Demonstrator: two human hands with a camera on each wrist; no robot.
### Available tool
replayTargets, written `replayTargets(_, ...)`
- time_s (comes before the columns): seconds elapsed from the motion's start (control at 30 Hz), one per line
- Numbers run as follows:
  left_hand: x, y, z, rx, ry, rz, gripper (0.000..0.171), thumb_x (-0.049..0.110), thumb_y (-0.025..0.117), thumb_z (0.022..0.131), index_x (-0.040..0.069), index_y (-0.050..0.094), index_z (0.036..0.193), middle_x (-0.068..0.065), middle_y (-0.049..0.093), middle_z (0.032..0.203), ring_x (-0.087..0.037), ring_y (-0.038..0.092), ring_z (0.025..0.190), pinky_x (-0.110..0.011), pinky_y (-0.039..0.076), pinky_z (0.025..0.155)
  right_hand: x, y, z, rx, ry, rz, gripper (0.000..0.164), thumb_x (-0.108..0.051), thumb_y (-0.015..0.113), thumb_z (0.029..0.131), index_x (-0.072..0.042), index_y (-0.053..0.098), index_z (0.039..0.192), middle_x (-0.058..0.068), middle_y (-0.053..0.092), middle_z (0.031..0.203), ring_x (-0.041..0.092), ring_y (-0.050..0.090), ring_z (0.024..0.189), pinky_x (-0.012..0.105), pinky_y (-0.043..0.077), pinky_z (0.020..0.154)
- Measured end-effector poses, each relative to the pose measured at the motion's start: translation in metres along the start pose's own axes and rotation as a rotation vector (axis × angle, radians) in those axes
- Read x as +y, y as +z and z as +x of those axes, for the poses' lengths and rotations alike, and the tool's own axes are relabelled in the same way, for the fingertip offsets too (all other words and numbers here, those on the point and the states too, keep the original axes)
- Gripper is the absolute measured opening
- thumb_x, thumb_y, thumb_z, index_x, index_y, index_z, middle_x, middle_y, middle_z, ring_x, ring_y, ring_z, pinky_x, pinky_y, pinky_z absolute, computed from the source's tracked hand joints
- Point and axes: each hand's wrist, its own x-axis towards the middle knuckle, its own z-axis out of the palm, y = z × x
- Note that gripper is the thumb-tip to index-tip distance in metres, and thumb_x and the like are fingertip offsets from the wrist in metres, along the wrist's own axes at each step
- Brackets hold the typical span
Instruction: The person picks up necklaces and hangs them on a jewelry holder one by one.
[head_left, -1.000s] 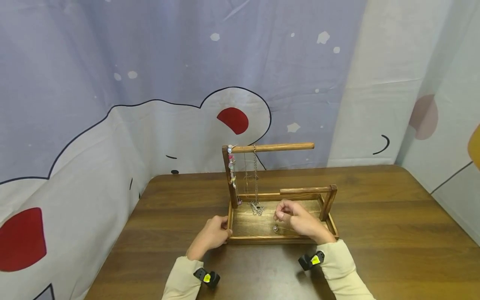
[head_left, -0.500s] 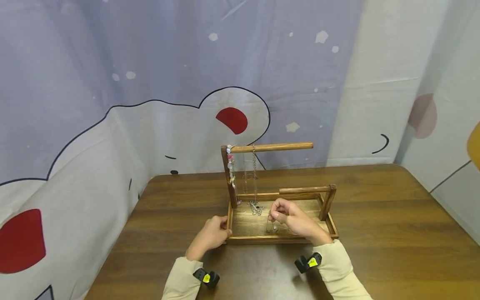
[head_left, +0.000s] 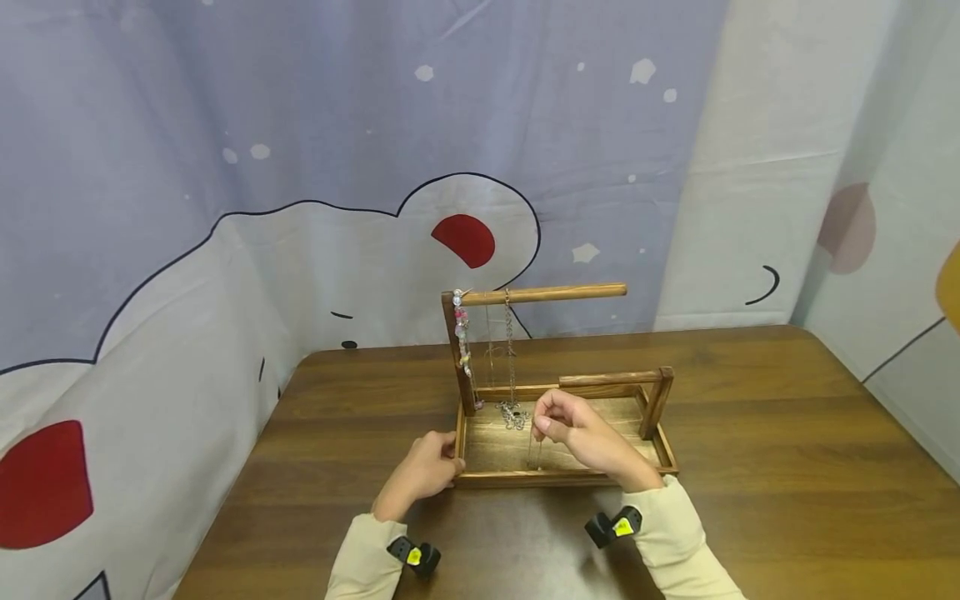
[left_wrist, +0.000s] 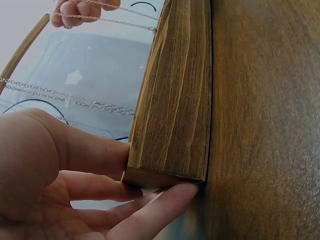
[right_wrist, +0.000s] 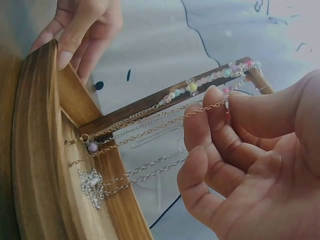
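Observation:
My right hand (head_left: 581, 433) pinches a thin gold chain (right_wrist: 150, 132) between thumb and index finger. Its strands hang down over the tray of a wooden jewelry stand (head_left: 495, 479). At the tray's front left corner, my left hand (head_left: 422, 468) grips the wood, thumb on the inner side and fingers outside, as the left wrist view (left_wrist: 95, 155) shows. From the stand's tall bar (head_left: 577, 292) hang a pastel beaded necklace (right_wrist: 207, 78), a fine thin chain (head_left: 490, 333) and a silver chain necklace (head_left: 511, 350). A silver cluster (right_wrist: 91, 185) at the bottom of the silver one reaches the tray floor.
A lower wooden bar (head_left: 615, 380) stands on a post at the tray's right end. Beneath everything is a brown wooden table (head_left: 765, 450). A patterned curtain (head_left: 360, 275) hangs behind it.
My right hand has shifted a little left and lifted slightly with the gold chain, whose strands now show below the fingers. The round pendant seen earlier no longer shows. My left hand has stayed still.

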Motion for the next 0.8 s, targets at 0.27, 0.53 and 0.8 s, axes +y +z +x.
replayTargets(0.27, 0.000, -0.001, 0.000, -0.014, -0.006, 0.001, 0.049, 0.000, 0.058, 0.081, -0.015, 0.044, 0.126, -0.011, 0.056, 0.085, -0.015, 0.057, 0.063, -0.024, 0.052, 0.052, -0.012, -0.003, 0.006, 0.020, -0.046, -0.024, 0.008, -0.006, 0.049, 0.092, 0.002, 0.051, 0.093, 0.013, 0.058, 0.081, 0.026, 0.058, 0.078, 0.030, 0.047, 0.072)
replayTargets(0.53, -0.001, -0.001, 0.001, -0.014, -0.006, 0.005, 0.051, 0.001, 0.058, 0.081, -0.016, 0.042, 0.127, -0.013, 0.057, 0.088, -0.015, 0.058, 0.064, -0.023, 0.052, 0.052, -0.028, -0.009, 0.014, 0.047, -0.070, -0.009, 0.009, -0.003, 0.048, 0.092, 0.006, 0.049, 0.093, 0.020, 0.055, 0.081, 0.032, 0.057, 0.077, 0.030, 0.050, 0.069)
replayTargets(0.8, -0.002, -0.001, 0.002, -0.011, 0.004, -0.005, 0.050, 0.000, 0.057, 0.081, -0.015, 0.044, 0.127, -0.013, 0.057, 0.087, -0.015, 0.057, 0.064, -0.023, 0.052, 0.052, -0.039, -0.015, 0.022, 0.074, -0.102, -0.014, 0.003, 0.002, 0.047, 0.091, 0.002, 0.051, 0.090, 0.015, 0.054, 0.079, 0.023, 0.057, 0.071, 0.028, 0.050, 0.064)
